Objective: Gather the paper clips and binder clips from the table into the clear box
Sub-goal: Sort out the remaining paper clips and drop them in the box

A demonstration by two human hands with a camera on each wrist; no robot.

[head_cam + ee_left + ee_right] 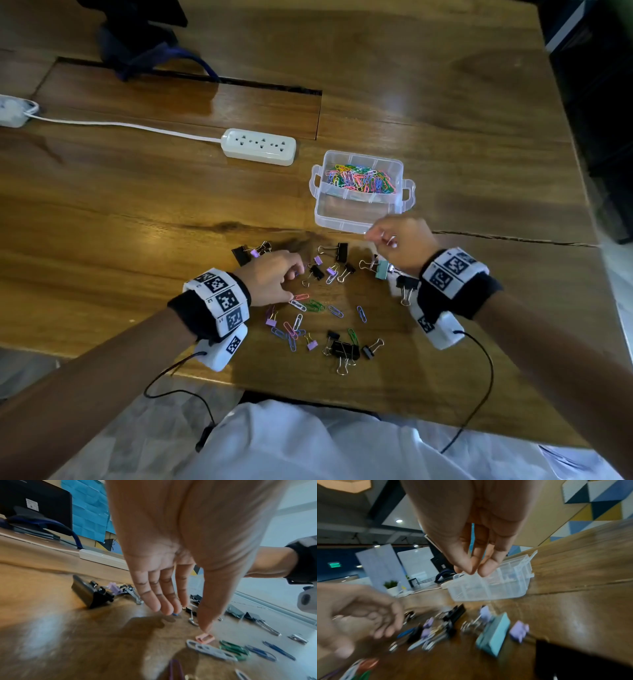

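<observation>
The clear box (pixel 356 214) (pixel 489 588) stands open on the wooden table, with several coloured paper clips (pixel 359 178) in its far compartment. My right hand (pixel 383 238) (pixel 476 572) hovers at the box's near right corner, thumb and fingers pinched on a small pale loop that looks like a paper clip. My left hand (pixel 294 284) (pixel 188 620) reaches down into the scattered clips with straight fingers, its thumb tip by a pink paper clip (pixel 301 296) (pixel 205 637). Loose paper clips (pixel 315 305) and black binder clips (pixel 344 348) lie around it, plus a teal binder clip (pixel 382 269) (pixel 494 634).
A white power strip (pixel 258 146) with its cable lies left of the box. A dark bag (pixel 137 44) sits at the far left. The table's near edge (pixel 308 399) runs just behind the clips, and wrist-camera cables hang over it.
</observation>
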